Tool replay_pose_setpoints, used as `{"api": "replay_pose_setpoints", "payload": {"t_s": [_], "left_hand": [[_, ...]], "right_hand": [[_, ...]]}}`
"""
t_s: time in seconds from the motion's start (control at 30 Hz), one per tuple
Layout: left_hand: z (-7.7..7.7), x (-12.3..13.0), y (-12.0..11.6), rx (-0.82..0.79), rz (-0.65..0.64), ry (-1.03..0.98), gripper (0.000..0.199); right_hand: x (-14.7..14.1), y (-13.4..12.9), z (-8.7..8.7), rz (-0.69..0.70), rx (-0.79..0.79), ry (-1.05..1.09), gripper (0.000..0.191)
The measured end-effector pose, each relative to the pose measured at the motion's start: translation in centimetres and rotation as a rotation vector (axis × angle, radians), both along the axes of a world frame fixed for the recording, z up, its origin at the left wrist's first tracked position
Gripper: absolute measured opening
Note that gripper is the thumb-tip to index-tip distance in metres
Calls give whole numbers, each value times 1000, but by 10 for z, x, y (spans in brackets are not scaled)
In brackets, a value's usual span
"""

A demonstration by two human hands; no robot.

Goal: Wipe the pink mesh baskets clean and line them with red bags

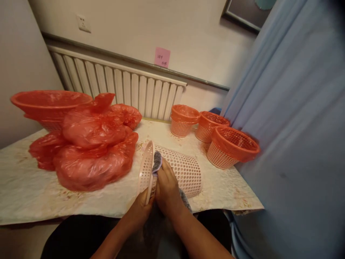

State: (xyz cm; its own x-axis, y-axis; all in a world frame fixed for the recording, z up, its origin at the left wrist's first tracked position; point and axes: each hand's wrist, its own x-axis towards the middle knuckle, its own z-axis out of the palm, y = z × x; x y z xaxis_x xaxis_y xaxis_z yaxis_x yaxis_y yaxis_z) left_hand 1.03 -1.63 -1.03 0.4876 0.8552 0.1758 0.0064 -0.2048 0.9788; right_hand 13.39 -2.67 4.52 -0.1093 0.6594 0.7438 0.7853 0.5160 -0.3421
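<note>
While both hands [167, 187] hold the basket [185, 169], red bags [94, 154] crowd beside it.

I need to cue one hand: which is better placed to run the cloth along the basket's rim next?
The right, I'd judge: the right hand already has the grey cloth at the rim of the pale basket, while the left hand grips the rim lower down.

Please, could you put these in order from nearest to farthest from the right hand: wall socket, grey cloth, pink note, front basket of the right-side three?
1. Grey cloth: in the right hand.
2. Front basket: on the table, right side.
3. Pink note: on the wall, ahead.
4. Wall socket: far upper left.
</note>
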Motion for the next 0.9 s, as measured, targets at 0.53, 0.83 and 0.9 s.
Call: {"api": "replay_pose_setpoints", "payload": {"t_s": [0.53, 0.83, 0.9], "left_hand": [[-28, -9, -10, 71, -31, 137, 38], [-12, -16, -13, -132, -113, 119, 36], [8, -13, -11, -183, -99, 84, 41]], "right_hand": [[136, 32, -9, -331, -215, 70, 30], [165, 1, -34, -508, -206, 127, 35], [159, 0, -36, -509, -196, 137, 35]]}}
